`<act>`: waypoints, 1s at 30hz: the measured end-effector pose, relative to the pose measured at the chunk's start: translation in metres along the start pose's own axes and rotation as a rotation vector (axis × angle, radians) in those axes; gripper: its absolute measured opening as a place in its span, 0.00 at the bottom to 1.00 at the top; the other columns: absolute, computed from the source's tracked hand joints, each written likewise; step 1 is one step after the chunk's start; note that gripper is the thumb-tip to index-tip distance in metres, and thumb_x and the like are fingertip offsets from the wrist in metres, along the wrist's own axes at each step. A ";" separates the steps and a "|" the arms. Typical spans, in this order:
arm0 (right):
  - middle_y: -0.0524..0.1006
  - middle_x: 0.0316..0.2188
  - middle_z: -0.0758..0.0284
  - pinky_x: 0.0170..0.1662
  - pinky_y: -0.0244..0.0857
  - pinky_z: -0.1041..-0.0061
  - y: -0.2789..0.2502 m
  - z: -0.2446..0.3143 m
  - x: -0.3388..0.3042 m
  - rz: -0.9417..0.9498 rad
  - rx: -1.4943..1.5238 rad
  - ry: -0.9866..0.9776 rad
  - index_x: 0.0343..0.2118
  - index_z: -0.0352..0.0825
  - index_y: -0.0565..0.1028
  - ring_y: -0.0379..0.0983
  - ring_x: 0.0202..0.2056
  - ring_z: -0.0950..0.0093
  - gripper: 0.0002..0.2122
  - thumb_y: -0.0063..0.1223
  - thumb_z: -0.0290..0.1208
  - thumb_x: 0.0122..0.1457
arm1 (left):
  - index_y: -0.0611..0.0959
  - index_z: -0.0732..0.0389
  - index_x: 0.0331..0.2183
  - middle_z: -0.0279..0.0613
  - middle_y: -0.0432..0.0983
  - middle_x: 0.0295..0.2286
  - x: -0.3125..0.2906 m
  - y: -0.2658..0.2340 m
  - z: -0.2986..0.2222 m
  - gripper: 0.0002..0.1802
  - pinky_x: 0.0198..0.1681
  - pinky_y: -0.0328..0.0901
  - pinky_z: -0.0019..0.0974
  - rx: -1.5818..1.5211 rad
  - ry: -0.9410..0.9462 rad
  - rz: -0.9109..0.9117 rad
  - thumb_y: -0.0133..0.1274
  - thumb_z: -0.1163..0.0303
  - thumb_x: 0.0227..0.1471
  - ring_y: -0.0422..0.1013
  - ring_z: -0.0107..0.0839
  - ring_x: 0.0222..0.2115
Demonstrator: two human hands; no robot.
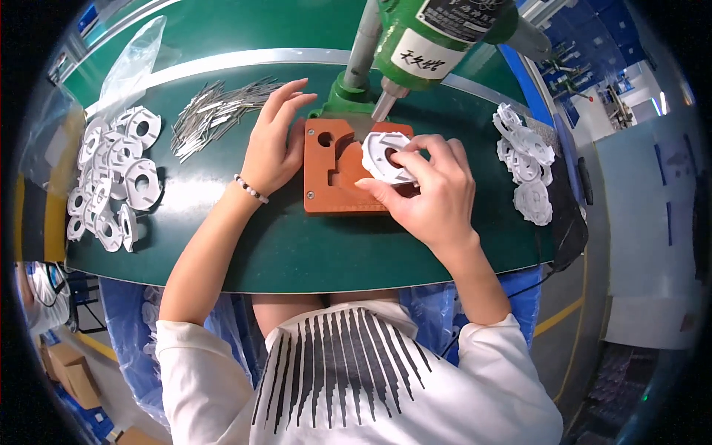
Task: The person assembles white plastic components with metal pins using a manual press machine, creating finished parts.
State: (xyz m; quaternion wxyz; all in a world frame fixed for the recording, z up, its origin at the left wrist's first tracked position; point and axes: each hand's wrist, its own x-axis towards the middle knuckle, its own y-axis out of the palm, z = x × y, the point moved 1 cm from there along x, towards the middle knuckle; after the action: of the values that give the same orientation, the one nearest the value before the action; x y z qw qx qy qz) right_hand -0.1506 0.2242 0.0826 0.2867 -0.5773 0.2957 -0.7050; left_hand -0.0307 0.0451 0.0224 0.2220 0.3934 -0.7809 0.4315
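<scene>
While the left-hand pile of white plastic parts (111, 159) lies at the left of the green table (259, 259), a heap of thin metal pins (215, 117) spreads to its right, farther back. Next comes the left hand (276, 141), fingers extended and thumb apart, with nothing visible in its grip, between the pins and the orange fixture (320, 174). Right of it, the right hand (441, 185) pinches a white ring-shaped part (377, 148) over the fixture's right half, index finger at the central hole and thumb at the near edge; whether the part touches the fixture cannot be told. Good handling probably means keeping this hold light, matching the outline to the recess before any pressure, and keeping fingers out from under the metal ram (386, 102) of the green press (408, 48) just beyond. At far right sits another pile of white parts (530, 152).
</scene>
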 end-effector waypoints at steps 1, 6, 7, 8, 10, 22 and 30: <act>0.70 0.26 0.66 0.29 0.63 0.72 -0.005 0.002 0.002 0.004 -0.002 -0.002 0.21 0.35 0.76 0.65 0.28 0.68 0.18 0.65 0.47 0.35 | 0.72 0.61 0.42 0.46 0.63 0.48 0.000 0.001 0.000 0.20 0.43 0.64 0.38 -0.009 0.008 0.017 0.44 0.84 0.43 0.65 0.44 0.45; 0.72 0.24 0.63 0.30 0.65 0.70 -0.024 0.009 0.009 0.378 -0.094 0.048 0.26 0.35 0.77 0.68 0.28 0.67 0.19 0.60 0.49 0.40 | 0.73 0.61 0.42 0.47 0.62 0.49 -0.004 0.001 0.004 0.20 0.44 0.64 0.37 -0.053 -0.042 0.049 0.46 0.84 0.43 0.65 0.42 0.45; 0.73 0.24 0.62 0.30 0.65 0.70 -0.025 0.008 0.009 0.438 -0.028 0.050 0.27 0.34 0.77 0.70 0.28 0.66 0.20 0.59 0.49 0.41 | 0.73 0.61 0.41 0.46 0.61 0.49 -0.005 0.001 0.005 0.19 0.42 0.65 0.36 -0.060 -0.054 0.056 0.46 0.84 0.43 0.66 0.41 0.44; 0.74 0.25 0.61 0.32 0.66 0.69 -0.025 0.007 0.011 0.462 0.026 0.033 0.30 0.33 0.76 0.72 0.29 0.65 0.19 0.60 0.46 0.42 | 0.73 0.61 0.41 0.46 0.61 0.49 -0.005 0.001 0.006 0.19 0.42 0.65 0.36 -0.060 -0.056 0.054 0.46 0.84 0.43 0.66 0.41 0.44; 0.74 0.26 0.60 0.32 0.66 0.69 -0.024 0.009 0.016 0.502 0.115 0.040 0.31 0.33 0.76 0.72 0.29 0.65 0.18 0.61 0.43 0.42 | 0.73 0.61 0.41 0.45 0.61 0.50 -0.006 0.000 0.007 0.20 0.39 0.67 0.34 -0.031 -0.022 0.046 0.47 0.84 0.43 0.66 0.39 0.44; 0.65 0.52 0.58 0.54 0.56 0.68 -0.007 -0.013 0.005 0.432 0.457 -0.076 0.41 0.33 0.74 0.62 0.53 0.61 0.18 0.58 0.24 0.43 | 0.73 0.60 0.39 0.46 0.62 0.48 -0.006 0.000 0.007 0.19 0.39 0.66 0.39 -0.028 -0.022 0.024 0.46 0.84 0.41 0.67 0.46 0.42; 0.63 0.55 0.64 0.61 0.38 0.58 0.011 -0.029 0.013 0.539 0.418 -0.193 0.43 0.39 0.74 0.52 0.59 0.62 0.17 0.56 0.31 0.48 | 0.72 0.59 0.41 0.46 0.62 0.48 -0.003 0.002 0.005 0.21 0.41 0.66 0.39 -0.016 -0.019 0.022 0.46 0.83 0.42 0.65 0.47 0.44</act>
State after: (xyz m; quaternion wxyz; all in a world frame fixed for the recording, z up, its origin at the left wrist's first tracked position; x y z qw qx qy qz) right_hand -0.1803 0.2096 0.0780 0.6010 -0.4712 0.2581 -0.5917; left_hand -0.0303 0.0430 0.0165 0.2128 0.3871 -0.7907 0.4238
